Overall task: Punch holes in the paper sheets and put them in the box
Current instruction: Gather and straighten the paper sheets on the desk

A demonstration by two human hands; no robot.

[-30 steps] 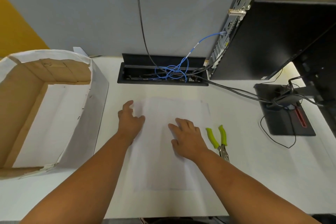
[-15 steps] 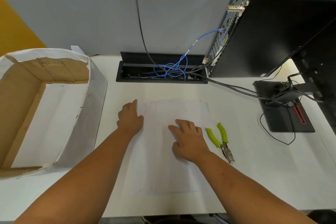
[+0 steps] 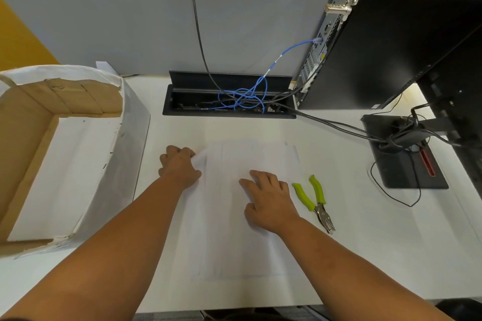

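— Two hands are on the paper sheets (image 3: 242, 216), seen from the head camera. Where does the stack lie?

— Flat on the white bench (image 3: 365, 255), in the middle, its sheets slightly fanned at the far edge. The left hand (image 3: 180, 167) has its fingers curled round the stack's far left corner, and that corner is lifted a little off the bench.

— And the right hand (image 3: 268, 200)?

— It rests on the paper near the right edge, fingers spread and fairly straight, gripping nothing.

— Where is the punch?

— The hole punch (image 3: 314, 200) with green handles lies on the bench just beside the right hand, apart from it, its metal head toward the person.

— The box?

— The cardboard box (image 3: 130, 138) stands at the left, near the left hand, open at the top, with white paper on its outer wall. At the back, a cable tray (image 3: 229, 96) holds a tangle of blue cable, beside a black computer tower (image 3: 404, 41).
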